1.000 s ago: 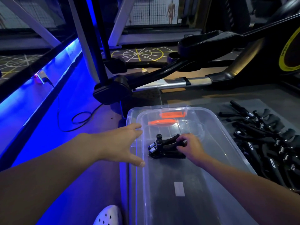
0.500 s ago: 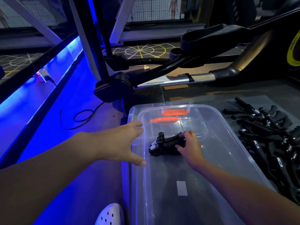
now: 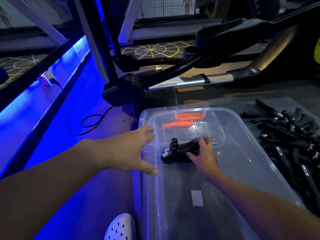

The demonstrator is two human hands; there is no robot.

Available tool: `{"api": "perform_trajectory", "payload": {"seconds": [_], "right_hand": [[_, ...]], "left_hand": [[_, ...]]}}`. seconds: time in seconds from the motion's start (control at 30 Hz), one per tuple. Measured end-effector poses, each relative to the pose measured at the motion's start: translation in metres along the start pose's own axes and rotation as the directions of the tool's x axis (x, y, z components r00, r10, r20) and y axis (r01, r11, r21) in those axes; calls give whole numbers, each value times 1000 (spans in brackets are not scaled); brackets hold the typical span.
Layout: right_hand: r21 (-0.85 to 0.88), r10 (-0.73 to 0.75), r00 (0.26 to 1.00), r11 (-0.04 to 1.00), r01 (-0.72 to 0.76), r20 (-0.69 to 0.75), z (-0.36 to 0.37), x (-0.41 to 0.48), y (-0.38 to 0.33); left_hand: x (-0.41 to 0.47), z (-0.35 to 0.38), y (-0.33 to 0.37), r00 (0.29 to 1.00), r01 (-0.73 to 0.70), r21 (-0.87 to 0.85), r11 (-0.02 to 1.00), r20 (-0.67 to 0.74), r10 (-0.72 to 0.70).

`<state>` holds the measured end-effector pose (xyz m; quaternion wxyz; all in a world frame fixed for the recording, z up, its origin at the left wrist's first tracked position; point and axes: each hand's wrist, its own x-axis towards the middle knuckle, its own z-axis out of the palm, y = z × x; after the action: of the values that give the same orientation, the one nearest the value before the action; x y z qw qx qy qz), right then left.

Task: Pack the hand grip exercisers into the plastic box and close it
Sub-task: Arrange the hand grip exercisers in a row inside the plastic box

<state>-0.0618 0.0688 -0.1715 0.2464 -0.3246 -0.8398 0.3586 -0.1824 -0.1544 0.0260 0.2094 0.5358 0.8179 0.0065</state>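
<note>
1. Black moulded handles and bright metal coil springs (image 3: pixel 165 152): from these materials I judge the pair of hand grip exercisers (image 3: pixel 180 149) to be stiff, not heavy for one hand, and not fragile.
2. This pair is low inside the plastic box (image 3: pixel 256 161), near its far left corner and a little before the orange latch (image 3: pixel 188 116) on the far edge. I cannot tell if it already rests on the bottom.
3. The right hand (image 3: pixel 202 155) is curled round the handle ends and grasps both pieces together, with fingers over the top and thumb on the near side.
4. The left hand (image 3: pixel 128 149) is spread with straight fingers and holds nothing. It is at the left edge of the box, but I cannot tell if it touches the rim.
5. I think the shaped handles are the good place to take hold. The spring end is round and can pinch the skin.
6. The springs push the handles apart, so in my judgement the pair can open and shift when the grip loosens. I would let go slowly.
7. The box is thin clear plastic with a smooth bottom, so I expect the pieces to slide in it and the box itself to move easily.
8. The pile of exercisers (image 3: pixel 290 141) lies just outside the right edge of the box, on a dark mat (image 3: pixel 242 103). The pieces look tangled, so I would lift one or two at a time by the handles.
</note>
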Motion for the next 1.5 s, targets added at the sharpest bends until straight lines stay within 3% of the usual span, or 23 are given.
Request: {"api": "perform_trajectory", "payload": {"seconds": [0.7, 1.27, 1.5], "right_hand": [[-5, -94, 995, 996, 94, -11, -1, 4, 1], [-126, -25, 997, 991, 34, 76, -14, 7, -3], [-201, -149, 988, 967, 155, 44, -49, 6, -35]], "left_hand": [[3, 2, -2, 1000, 0, -5, 1000, -10, 0], [6, 0, -2, 1000, 1, 6, 1000, 0, -1], [9, -10, 12, 999, -38, 67, 997, -33, 40]]}}
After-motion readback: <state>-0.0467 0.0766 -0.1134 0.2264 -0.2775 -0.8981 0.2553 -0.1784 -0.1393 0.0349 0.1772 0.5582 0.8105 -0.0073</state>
